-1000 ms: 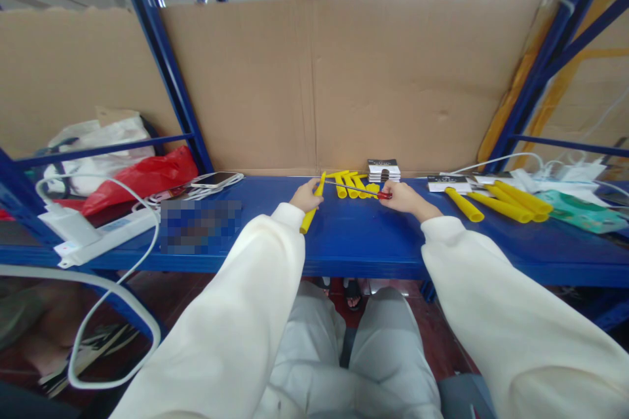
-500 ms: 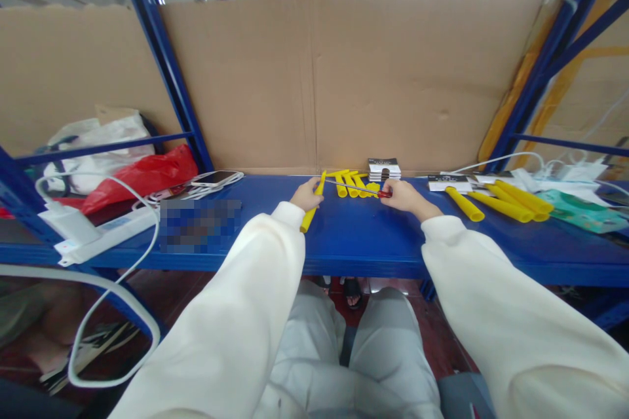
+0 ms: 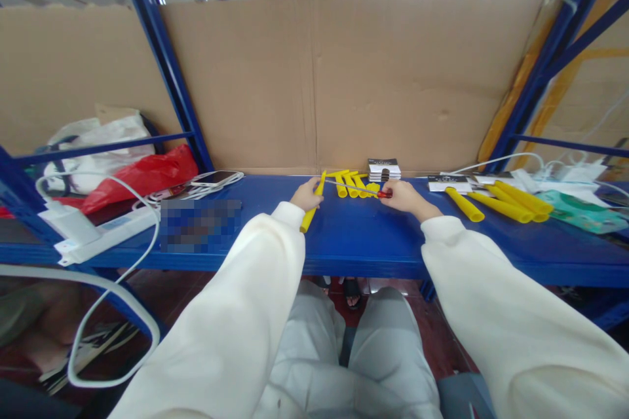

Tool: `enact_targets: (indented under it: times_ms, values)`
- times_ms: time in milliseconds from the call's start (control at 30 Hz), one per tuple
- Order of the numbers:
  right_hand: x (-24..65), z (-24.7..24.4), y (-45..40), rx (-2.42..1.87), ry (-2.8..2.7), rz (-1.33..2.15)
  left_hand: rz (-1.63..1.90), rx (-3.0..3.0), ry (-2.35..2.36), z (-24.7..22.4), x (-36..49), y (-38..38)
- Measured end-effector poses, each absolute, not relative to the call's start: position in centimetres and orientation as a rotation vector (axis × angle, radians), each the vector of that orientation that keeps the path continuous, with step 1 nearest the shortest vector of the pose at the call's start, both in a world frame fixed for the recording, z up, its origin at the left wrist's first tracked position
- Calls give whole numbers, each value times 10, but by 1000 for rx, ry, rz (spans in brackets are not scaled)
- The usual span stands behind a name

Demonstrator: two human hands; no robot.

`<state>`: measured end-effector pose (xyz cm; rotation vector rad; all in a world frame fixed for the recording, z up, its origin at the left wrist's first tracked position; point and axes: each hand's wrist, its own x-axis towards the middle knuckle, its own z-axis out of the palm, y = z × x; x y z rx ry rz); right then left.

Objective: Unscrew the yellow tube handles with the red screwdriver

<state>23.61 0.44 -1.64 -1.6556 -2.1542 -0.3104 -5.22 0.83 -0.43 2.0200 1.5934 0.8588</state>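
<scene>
My left hand (image 3: 305, 194) is closed round a yellow cone-shaped tube (image 3: 309, 216), its narrow end pointing up and its wide end toward the blue table edge. In my right hand (image 3: 400, 196) is the red handle of a screwdriver (image 3: 384, 194). Its thin metal shaft points left, and the tip reaches close to the upper part of the held tube; whether they touch is too small to tell. Behind the shaft lie several short yellow pieces (image 3: 352, 184) in a row. A stack of black-and-white cards (image 3: 384, 169) stands behind my right hand.
Several yellow cones (image 3: 521, 201) and more cards (image 3: 448, 182) lie at the right, beside a green packet (image 3: 582, 211). At the left are a power strip (image 3: 105, 234), a phone (image 3: 219, 178), cables and a red bag (image 3: 142, 178). Cardboard (image 3: 393, 78) stands behind the blue table (image 3: 363, 236).
</scene>
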Motion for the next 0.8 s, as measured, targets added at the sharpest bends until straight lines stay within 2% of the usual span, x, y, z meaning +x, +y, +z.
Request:
enact_targets:
  times_ms: [800]
  values:
    - [226, -13, -5, -1781, -2107, -324, 872, 2036, 1582, -6, -55, 11]
